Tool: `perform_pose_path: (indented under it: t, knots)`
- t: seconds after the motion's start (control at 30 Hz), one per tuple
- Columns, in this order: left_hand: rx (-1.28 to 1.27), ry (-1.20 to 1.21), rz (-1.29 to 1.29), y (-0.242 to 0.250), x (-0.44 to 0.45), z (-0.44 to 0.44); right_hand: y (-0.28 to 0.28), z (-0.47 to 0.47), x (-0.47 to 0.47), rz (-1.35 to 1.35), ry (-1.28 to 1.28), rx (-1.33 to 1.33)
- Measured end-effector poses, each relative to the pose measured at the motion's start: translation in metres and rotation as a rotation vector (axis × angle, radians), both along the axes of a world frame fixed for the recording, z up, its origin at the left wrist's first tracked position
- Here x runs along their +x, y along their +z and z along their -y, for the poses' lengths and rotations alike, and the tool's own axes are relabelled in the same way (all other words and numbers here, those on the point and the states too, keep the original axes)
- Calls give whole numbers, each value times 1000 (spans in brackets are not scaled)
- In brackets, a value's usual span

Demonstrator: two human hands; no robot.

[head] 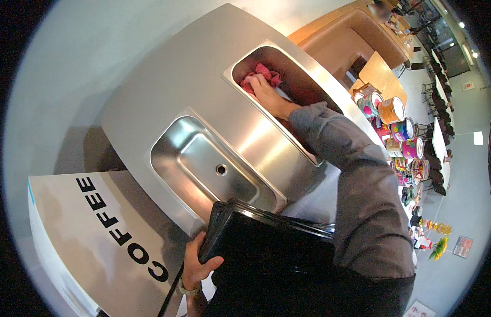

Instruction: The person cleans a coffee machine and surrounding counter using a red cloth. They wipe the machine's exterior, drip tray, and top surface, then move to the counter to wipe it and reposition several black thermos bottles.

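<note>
A stainless steel counter (182,79) has two recessed openings. My right hand (267,93), in a rolled-up grey sleeve, reaches into the upper recess (304,79) and grips a crumpled red cloth (268,73) at its far left end. Below lies a metal basin (201,152) with a round drain hole, nothing in it. My left hand (200,259), with a watch on the wrist, holds the left edge of a stack of black trays (269,245) against my front. The stack overlaps the lower end of the basin. The fingers under the trays are partly hidden.
A pale box or panel (71,222) lettered COFFEE stands at the lower left. Colourful tins (392,110) and flowers (439,248) stand beyond the counter at the right. A brown curved bench (336,43), wooden tables and black chairs are farther off; a distant person sits at the top right.
</note>
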State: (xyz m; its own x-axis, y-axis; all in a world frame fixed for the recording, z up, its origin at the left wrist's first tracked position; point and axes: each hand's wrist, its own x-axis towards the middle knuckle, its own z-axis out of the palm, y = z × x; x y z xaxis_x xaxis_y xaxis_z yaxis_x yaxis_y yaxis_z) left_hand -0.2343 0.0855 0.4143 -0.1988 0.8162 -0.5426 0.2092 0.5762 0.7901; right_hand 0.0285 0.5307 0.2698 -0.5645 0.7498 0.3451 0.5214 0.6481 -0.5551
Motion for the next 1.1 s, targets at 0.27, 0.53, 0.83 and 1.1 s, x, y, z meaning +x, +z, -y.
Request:
perform_pose_path:
  t: [0.27,0.53,0.83,1.1]
  knots:
    - [99,148,254,11,10,-4,47,61,89,907,555,-395]
    - [75,101,312,11,9,-10,207,30,106,361,271,-1271]
    - [56,146,343,7,1,12,48,70,52,960,-9,178]
    - [261,222,381,-16,-3,52,198,82,78,932,34,-518]
